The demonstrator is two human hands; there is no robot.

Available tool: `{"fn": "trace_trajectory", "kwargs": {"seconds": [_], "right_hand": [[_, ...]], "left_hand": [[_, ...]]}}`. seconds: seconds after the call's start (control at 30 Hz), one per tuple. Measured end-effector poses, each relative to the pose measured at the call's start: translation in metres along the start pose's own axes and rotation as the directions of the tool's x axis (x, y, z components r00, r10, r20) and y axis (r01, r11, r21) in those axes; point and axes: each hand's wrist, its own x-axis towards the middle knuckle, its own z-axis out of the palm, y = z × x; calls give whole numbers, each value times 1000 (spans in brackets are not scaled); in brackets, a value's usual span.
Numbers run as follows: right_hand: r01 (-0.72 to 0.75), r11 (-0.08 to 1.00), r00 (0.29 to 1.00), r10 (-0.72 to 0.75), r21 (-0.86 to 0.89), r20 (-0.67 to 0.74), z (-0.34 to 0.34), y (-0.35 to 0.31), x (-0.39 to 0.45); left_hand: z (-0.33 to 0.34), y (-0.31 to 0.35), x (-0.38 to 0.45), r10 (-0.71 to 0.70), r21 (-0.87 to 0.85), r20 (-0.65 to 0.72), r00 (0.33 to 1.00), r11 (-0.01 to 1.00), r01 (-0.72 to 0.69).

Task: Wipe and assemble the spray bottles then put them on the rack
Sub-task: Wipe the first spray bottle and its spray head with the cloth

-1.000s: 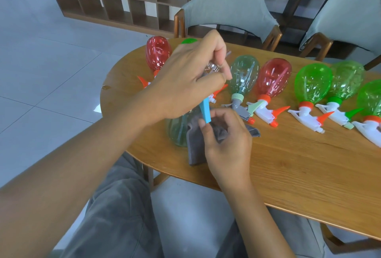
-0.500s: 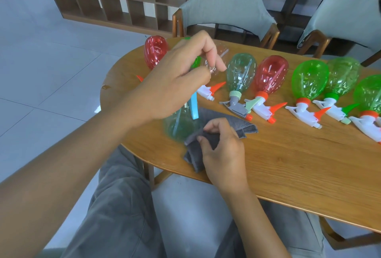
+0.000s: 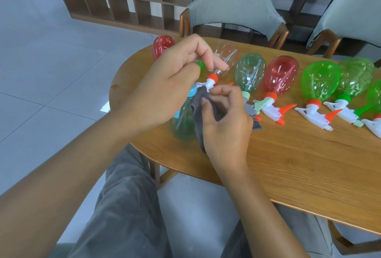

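Since the earlier frame the right hand [image 3: 224, 121] is lifting off the table with the grey cloth [image 3: 201, 113] and is now meeting the left hand [image 3: 165, 88] above the pale green bottle [image 3: 182, 125], which is standing upright at the near edge of the wooden table [image 3: 288, 165]. Right thumb and forefinger are pinching a fold of the cloth, the rest of it hanging below the curled fingers and lying against the bottle's side. Left fingers are curling round a sprayer head: its white body [image 3: 208, 85] and orange collar [image 3: 212, 77] are showing just beyond the fingertips, and a blue piece [image 3: 191, 93] is peeking out under the palm, right over the bottle's neck. Whether that blue piece belongs to the held sprayer I cannot tell. The cloth's upper edge is touching the white body. Beyond the fingers, assembled bottles are lying on their sides in a row: a clear one [image 3: 225, 53], a pale green one [image 3: 249, 70], a red one [image 3: 281, 76] and bright green ones [image 3: 320, 82]. Another red bottle [image 3: 162, 46] is lying behind the left knuckles.
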Motion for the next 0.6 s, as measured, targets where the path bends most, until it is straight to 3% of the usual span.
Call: {"fn": "trace_trajectory", "kwargs": {"seconds": [0.17, 0.3, 0.6], "right_hand": [[262, 927, 945, -303, -269, -122, 6, 1, -20], [338, 912, 916, -376, -233, -143, 6, 6, -28], [140, 990, 990, -141, 19, 12, 4, 8, -13]], "left_hand": [[6, 0, -2, -15, -9, -50, 999, 1000, 15], [8, 0, -2, -18, -10, -73, 997, 1000, 17], [5, -1, -3, -25, 2, -46, 999, 1000, 25]]}}
